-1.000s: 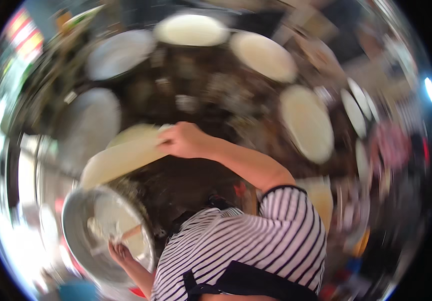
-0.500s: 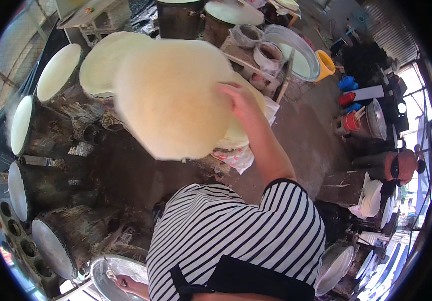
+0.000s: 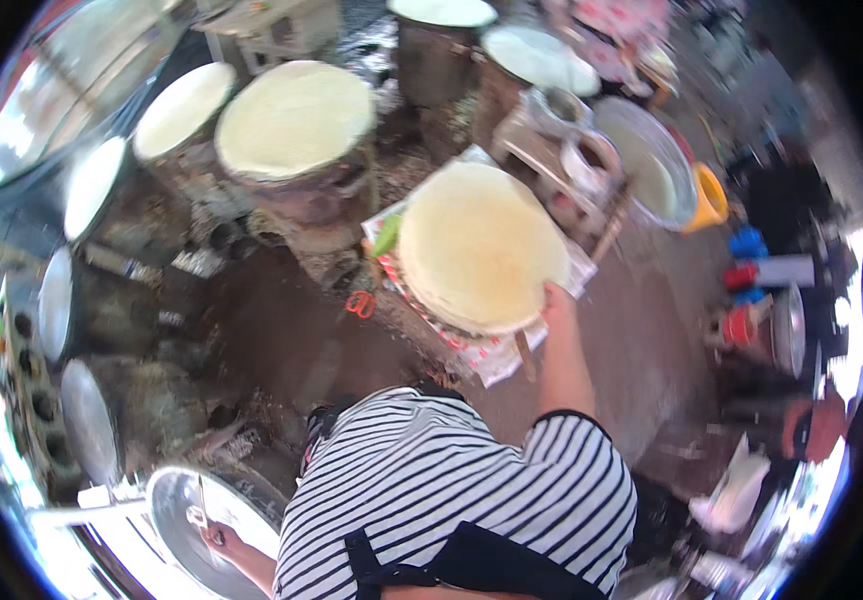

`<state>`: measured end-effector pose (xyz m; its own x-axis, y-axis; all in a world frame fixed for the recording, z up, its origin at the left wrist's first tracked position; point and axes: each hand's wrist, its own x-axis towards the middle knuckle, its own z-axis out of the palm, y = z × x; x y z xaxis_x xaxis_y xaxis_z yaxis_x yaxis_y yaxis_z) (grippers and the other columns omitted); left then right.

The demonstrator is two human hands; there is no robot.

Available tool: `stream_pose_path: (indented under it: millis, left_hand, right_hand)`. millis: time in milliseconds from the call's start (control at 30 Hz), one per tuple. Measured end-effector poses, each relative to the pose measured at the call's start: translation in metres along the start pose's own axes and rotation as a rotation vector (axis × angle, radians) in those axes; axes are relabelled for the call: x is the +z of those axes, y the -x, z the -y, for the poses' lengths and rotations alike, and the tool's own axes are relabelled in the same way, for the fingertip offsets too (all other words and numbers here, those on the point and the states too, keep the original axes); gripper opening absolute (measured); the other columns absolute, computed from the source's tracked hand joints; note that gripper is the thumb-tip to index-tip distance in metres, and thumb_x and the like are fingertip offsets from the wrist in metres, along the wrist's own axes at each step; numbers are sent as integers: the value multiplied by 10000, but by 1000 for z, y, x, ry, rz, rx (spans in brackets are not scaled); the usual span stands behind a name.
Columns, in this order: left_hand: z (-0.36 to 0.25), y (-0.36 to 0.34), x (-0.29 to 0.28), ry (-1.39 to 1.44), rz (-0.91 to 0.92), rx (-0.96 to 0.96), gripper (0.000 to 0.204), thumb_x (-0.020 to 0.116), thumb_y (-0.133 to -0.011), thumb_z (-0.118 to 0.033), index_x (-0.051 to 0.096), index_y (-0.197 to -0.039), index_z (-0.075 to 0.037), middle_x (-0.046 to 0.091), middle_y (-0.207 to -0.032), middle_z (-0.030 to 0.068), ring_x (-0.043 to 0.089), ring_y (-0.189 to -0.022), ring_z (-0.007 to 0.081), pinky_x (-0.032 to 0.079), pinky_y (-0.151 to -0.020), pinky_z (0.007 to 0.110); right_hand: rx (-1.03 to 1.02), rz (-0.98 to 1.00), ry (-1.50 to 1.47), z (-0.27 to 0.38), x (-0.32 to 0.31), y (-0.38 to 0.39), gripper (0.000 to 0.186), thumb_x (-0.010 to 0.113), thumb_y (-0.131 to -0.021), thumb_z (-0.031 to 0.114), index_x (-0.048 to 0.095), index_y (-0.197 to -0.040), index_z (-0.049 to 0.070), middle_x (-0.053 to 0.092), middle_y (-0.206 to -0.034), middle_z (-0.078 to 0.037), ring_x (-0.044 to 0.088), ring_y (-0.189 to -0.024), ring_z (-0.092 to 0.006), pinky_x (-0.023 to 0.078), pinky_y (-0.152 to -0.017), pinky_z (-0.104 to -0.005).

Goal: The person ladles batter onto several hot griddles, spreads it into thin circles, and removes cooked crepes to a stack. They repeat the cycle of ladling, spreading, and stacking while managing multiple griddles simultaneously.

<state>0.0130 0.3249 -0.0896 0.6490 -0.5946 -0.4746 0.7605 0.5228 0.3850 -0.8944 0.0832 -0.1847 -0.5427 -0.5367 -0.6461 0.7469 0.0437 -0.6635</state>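
A stack of thin round flatbreads (image 3: 481,245) lies on a white and red patterned cloth (image 3: 496,367) ahead of me. My right hand (image 3: 557,300) is at the right edge of the top flatbread, its fingers closed on the rim. At the lower left, my left hand (image 3: 219,540) grips a thin, pale-handled tool (image 3: 201,492) over a large metal basin (image 3: 166,500); the tool's working end is not clear. Nearest the stack on the left, a round griddle (image 3: 296,120) carries a pale, flat sheet across its top.
More round griddles on drum-like stoves curve along the left, including a bare grey one (image 3: 91,420). Beyond the stack stand a wide tub of pale liquid (image 3: 641,165) and a yellow bucket (image 3: 711,197). A red bucket (image 3: 739,326) is at right, near a person (image 3: 816,430).
The flatbread that my right hand held up in the air now lies on the stack. My view has shifted, and my left hand stays at the basin with the tool.
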Motion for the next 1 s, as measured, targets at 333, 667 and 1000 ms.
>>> stream_pose_path:
  millis: [333,667,1000]
  left_hand:
    - [29,92,23,238,-350,289,253,460,-907,-54,458,-1130,65,277,-496,-37,264,-398,49,235,-358,188]
    - [50,54,-22,165,-302,234,186,483,-895,-104,540,-1025,17,367,-512,-47,303,-377,32,250,-320,170]
    - [48,35,-12,318,-311,164,170,520,-876,-52,516,-1027,27,301,-541,-31,285,-444,62,271,-408,184]
  right_hand:
    - [-997,-16,1378,-36,199,86,280,506,-879,262,551,-1012,20,561,-1002,-180,551,-941,-325,443,-807,-415]
    - [-1132,1966,957,-403,455,411,278,659,-756,103,601,-1025,67,573,-1005,-103,579,-923,-269,478,-771,-329]
    - [-1635,322,1767,-291,666,211,549,526,-797,133,374,-1309,4,349,-1334,-251,307,-1262,-387,211,-1046,-472]
